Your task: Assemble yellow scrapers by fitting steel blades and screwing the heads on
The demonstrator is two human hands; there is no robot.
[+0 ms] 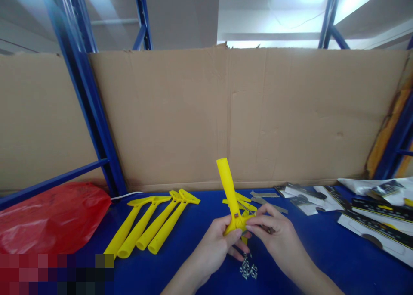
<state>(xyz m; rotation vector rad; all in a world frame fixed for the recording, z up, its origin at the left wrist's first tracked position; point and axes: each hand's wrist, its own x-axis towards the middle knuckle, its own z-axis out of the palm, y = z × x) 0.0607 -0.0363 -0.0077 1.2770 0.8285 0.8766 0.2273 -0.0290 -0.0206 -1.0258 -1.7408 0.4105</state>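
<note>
My left hand (217, 243) grips the head end of a yellow plastic handle (227, 183), whose round shaft points up and slightly left. On the right side of that head, my right hand (274, 226) has its thumb and forefinger pinched together; whatever may be between them is too small to make out. A small pile of metal nuts and bolts (248, 269) lies on the blue surface below the hands. Behind the held handle are more yellow pieces (243, 198) and flat metal blades (269, 202), partly hidden.
Several yellow handles (171, 226) lie side by side at the left, near a red plastic bag (54, 217). Black and white cardboard packages (377, 230) spread over the right. A cardboard wall (180, 118) and blue rack posts (93, 110) stand behind the blue table (174, 265).
</note>
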